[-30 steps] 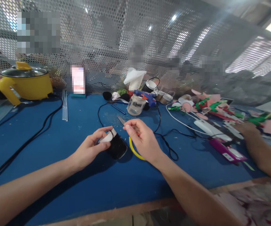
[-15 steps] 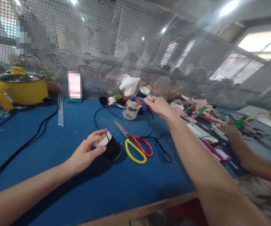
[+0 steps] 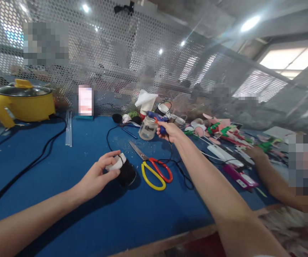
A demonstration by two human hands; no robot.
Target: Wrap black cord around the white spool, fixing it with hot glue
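The person's left hand (image 3: 97,176) grasps the white-ended black cylinder (image 3: 127,174), fingers on the upper side of its white end and thumb below. A thin black strip crosses that white end, and the cylinder leans over the blue table (image 3: 154,214). The right hand (image 3: 170,132) has its fingers wrapped around the handle of a blue glue gun (image 3: 157,117), whose front reaches over the mouth of a clear jar (image 3: 147,131); whether the two touch cannot be told.

Taking the cylinder as the dial's centre and twelve as straight away from the person, the glue gun and jar lie toward one o'clock. Open scissors (image 3: 146,159) with one yellow and one red handle lie just beside the cylinder at three. A blue pen-like stick (image 3: 129,132) lies at twelve. Farther out, a lit phone (image 3: 85,100) stands at eleven, with clear sticks (image 3: 68,130) and a yellow pot (image 3: 26,107) at ten. Pink and green craft pieces (image 3: 220,128) are heaped at two. Well out at three come a purple device (image 3: 241,177) and a co-worker's hand (image 3: 257,156), its grip unclear.
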